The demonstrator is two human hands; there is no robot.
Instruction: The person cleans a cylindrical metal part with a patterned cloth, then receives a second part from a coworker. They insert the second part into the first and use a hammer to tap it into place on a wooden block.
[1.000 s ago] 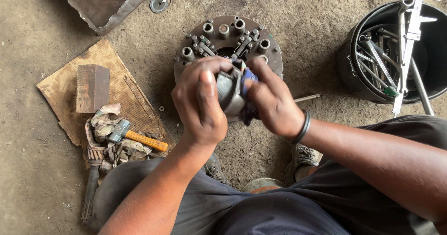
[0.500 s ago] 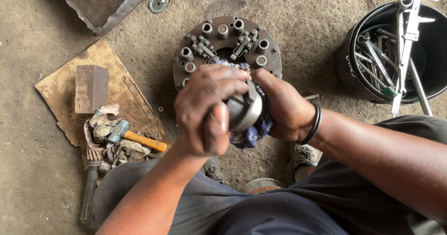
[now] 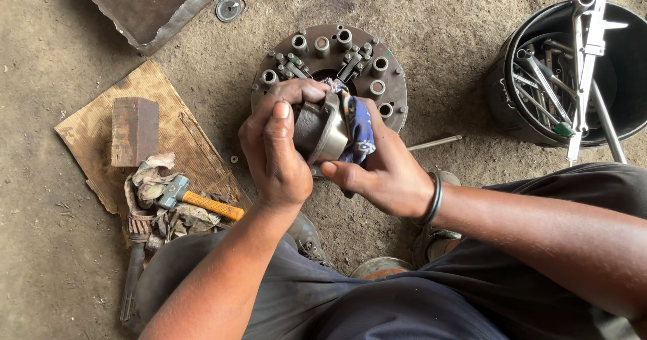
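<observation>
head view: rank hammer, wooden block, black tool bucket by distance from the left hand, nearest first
1. hammer: orange handle, just to the left of the left hand, on the rags.
2. wooden block: further left, on the cardboard sheet.
3. black tool bucket: far right, beyond the right hand.

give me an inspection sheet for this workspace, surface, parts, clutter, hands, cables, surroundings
surface: dirt floor, dusty, with a cardboard sheet
job's things: metal part and blue rag held above the round plate
clutter: block, hammer, dirty rags, washer, rod
grippers: left hand grips the metal part; right hand holds the rag against it
cables: nothing seen
surroundings: black bucket of tools, caliper, metal sheet
</observation>
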